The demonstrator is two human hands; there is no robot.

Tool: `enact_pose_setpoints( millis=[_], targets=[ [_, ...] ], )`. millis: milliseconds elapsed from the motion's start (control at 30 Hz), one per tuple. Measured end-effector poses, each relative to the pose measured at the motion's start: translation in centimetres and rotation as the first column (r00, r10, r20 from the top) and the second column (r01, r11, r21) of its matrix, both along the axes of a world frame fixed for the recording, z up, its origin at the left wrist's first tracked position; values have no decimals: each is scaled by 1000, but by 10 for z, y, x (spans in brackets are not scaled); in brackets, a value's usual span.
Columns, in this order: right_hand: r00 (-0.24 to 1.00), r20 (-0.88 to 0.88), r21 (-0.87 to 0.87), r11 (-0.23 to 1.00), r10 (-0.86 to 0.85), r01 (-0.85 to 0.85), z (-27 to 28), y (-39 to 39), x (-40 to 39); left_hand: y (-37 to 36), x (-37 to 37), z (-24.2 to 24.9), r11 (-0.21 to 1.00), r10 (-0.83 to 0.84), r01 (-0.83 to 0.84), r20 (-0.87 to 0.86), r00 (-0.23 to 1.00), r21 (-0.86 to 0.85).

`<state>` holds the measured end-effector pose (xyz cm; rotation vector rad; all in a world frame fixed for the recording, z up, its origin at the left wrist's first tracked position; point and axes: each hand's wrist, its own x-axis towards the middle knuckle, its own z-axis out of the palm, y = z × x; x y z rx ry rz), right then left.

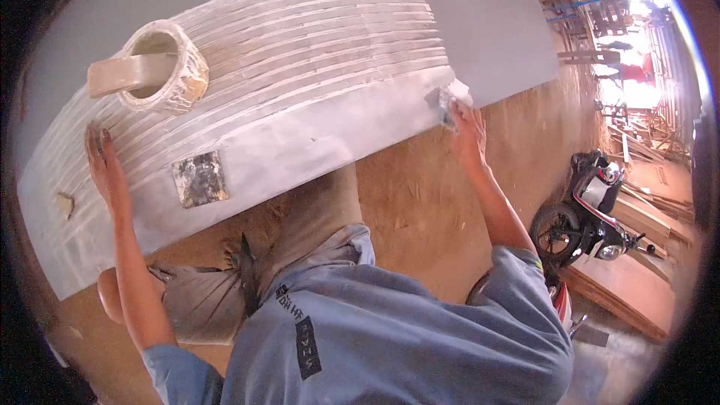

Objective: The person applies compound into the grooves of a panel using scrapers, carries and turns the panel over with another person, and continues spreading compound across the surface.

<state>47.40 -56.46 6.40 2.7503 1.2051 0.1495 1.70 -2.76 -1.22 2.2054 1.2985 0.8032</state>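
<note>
My right hand is closed around a crumpled, white-smeared rag, pressed to the lower right end of a pale ribbed panel. On the panel's left side rests my left hand, fingers stretched out and holding nothing. A paint-crusted bucket stands on the ribs above it, with a broad flat pale tool leaning out of its mouth. Between my hands, near the front edge, lies a dark, stained square plate. A small tan chip sits left of my left hand.
A smooth grey board extends beyond the ribbed panel. Brown dusty ground shows below the front edge, by my folded legs. A motorcycle is parked to the right, near stacked wooden boards and timber.
</note>
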Motion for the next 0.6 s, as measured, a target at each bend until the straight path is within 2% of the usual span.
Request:
enact_pose_setpoints(
  millis=[33, 67, 100, 167, 233, 267, 333, 433, 533, 600],
  targets=[
    [992, -126, -40, 999, -2, -3, 12, -1, -10, 5, 0, -2, 999, 28, -29, -26, 999, -23],
    [993, -118, -37, 999, -2, -2, 13, -6, -6, 9, 1, -4, 997, 66, -68, -45, 997, -40],
    [961, -268, 180, 976, -72, 124, 12, -14, 2, 11, 1, -6, 997, 71, -73, -40, 997, -37],
    [894, -437, 361, 890, -102, 278, 11, -26, 24, 11, -5, -10, 997, 72, -73, -34, 997, -31],
    [901, -164, 130, 897, -401, 423, 9, -23, 68, 10, -5, -6, 998, 61, -62, -43, 997, -25],
    [901, -162, 128, 896, -403, 425, 10, -16, 75, 8, -2, -4, 998, 57, -58, -42, 997, -20],
    [912, -114, -28, 919, -394, 393, 18, 11, 81, 5, 0, -1, 999, 47, -48, -38, 998, -15],
    [912, -184, -16, 928, -368, 371, 20, 38, 62, 4, 1, 0, 999, 39, -40, -33, 999, -23],
    [941, -109, -19, 947, -320, 320, 5, 43, 39, 0, 9, 9, 994, 82, -83, -17, 996, -65],
    [933, -123, -44, 941, -339, 336, 11, 58, 12, 0, 6, 5, 989, 104, -105, -18, 994, -106]
  ],
)
